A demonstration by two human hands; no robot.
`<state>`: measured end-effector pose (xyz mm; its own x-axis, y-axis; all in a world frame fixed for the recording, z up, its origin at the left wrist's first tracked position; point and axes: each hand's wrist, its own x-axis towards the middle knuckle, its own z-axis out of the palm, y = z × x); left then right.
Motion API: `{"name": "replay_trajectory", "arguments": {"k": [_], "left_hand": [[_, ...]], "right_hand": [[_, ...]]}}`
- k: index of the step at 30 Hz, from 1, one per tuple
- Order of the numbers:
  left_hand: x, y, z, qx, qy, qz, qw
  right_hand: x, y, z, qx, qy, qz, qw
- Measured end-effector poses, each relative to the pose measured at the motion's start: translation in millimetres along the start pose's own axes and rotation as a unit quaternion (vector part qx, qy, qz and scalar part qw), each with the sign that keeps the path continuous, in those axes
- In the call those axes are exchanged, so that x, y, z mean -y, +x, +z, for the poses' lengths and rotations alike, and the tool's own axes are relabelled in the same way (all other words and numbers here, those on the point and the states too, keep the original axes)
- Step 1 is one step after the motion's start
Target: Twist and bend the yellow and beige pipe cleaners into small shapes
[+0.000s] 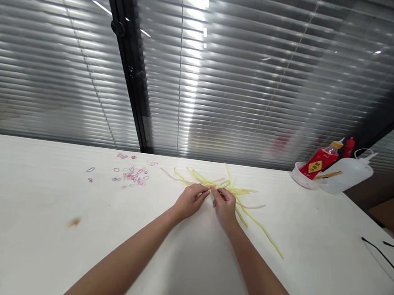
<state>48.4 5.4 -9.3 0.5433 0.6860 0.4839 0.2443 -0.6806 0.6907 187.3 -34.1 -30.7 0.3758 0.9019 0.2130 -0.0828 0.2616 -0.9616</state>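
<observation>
Yellow pipe cleaners (262, 230) lie spread across the white table in a loose, crossing pile, with a few pale pink ones (255, 207) among them. Over the near side of this pile, my left hand (192, 199) is closed in a pinch on a yellow pipe cleaner. Close beside it, my right hand (225, 205) pinches too, its thumb and finger almost meeting the left fingertips on the same yellow piece. The fingers hide most of what they hold.
Many small coloured rubber bands (133, 176) are scattered to the left of the pile. At the back right, a red bottle (321, 162) leans in a white dish (303, 180) beside a translucent squeeze bottle (349, 174). Window blinds (237, 79) rise behind the table. Black cables (380, 254) lie far right.
</observation>
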Motion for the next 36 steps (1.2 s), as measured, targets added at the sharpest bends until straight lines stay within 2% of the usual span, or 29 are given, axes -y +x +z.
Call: {"name": "replay_trajectory", "arguments": {"k": [13, 20, 29, 36], "left_hand": [[5, -4, 4, -0.021, 0.087, 0.026, 0.996], [9, -4, 5, -0.017, 0.098, 0.053, 0.994], [10, -5, 6, -0.015, 0.135, 0.029, 0.990], [11, -4, 6, -0.014, 0.153, 0.026, 0.988]], "right_hand": [[-1, 0, -3, 0.037, -0.066, -0.069, 0.995], [-6, -2, -2, 0.039, -0.060, -0.053, 0.996], [-2, -2, 1, 0.030, -0.028, -0.016, 0.999], [4, -3, 2, -0.018, 0.005, 0.010, 1.000]]}}
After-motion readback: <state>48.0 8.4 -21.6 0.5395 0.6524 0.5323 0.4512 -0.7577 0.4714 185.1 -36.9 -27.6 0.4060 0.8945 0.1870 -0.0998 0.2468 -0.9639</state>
